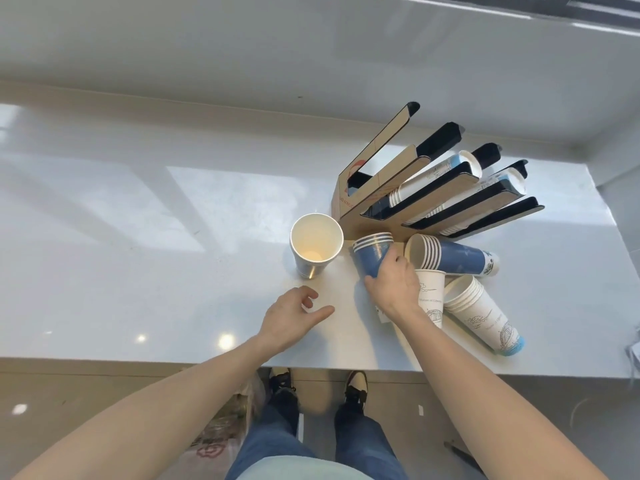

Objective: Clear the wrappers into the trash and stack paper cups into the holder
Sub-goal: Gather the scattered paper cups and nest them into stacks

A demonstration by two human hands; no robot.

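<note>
My right hand point(394, 284) grips a short stack of blue paper cups point(372, 252), tilted with the rims toward the cardboard cup holder point(391, 188). The holder has several slanted slots; two hold white cup stacks point(464, 164). Just right of my right hand lie another blue cup stack point(457, 258) on its side, a single white cup point(431, 292) and a white cup stack point(485, 313). An upright white cup point(316, 245) stands left of the held stack. My left hand point(294, 315) hovers over the counter with fingers apart, holding nothing.
The white counter point(138, 237) stretches far to the left and meets a wall ledge behind. Its front edge runs just above my feet. A clear plastic bag point(225, 431) sits on the floor by my left leg. Crumpled paper point(633, 355) shows at the right edge.
</note>
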